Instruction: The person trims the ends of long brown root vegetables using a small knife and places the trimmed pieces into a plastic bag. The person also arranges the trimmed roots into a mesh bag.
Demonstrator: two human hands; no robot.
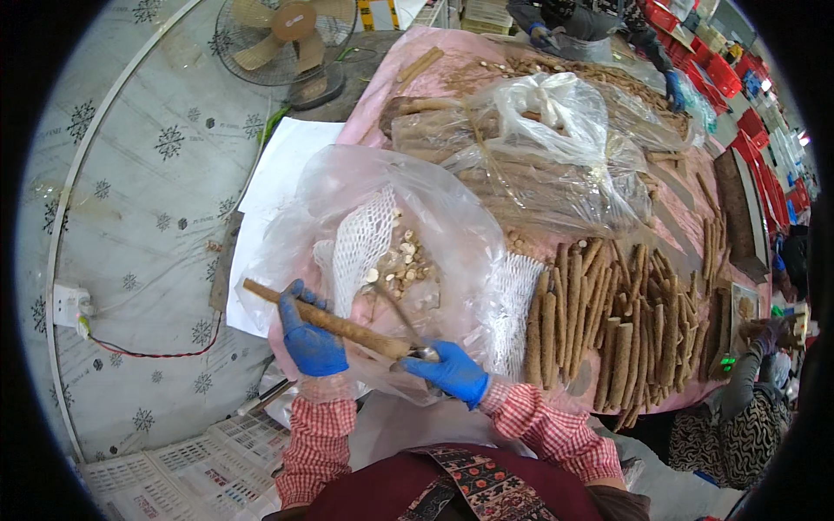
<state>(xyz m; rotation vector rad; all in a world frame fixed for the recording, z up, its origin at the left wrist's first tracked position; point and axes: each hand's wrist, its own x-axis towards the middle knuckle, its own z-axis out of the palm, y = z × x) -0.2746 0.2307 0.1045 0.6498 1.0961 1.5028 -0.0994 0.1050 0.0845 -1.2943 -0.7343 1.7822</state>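
Here the left hand point(310, 340), in a blue glove, wraps its fingers around a long brown root point(326, 319) that runs from ten o'clock toward four. The right hand point(452, 372), gloved too, pinches a knife point(401, 323) against the root's end. Both work over an open plastic bag point(434, 217) of cut scraps. At three o'clock, trimmed roots point(617, 321) lie in rows on the pink table point(382, 95).
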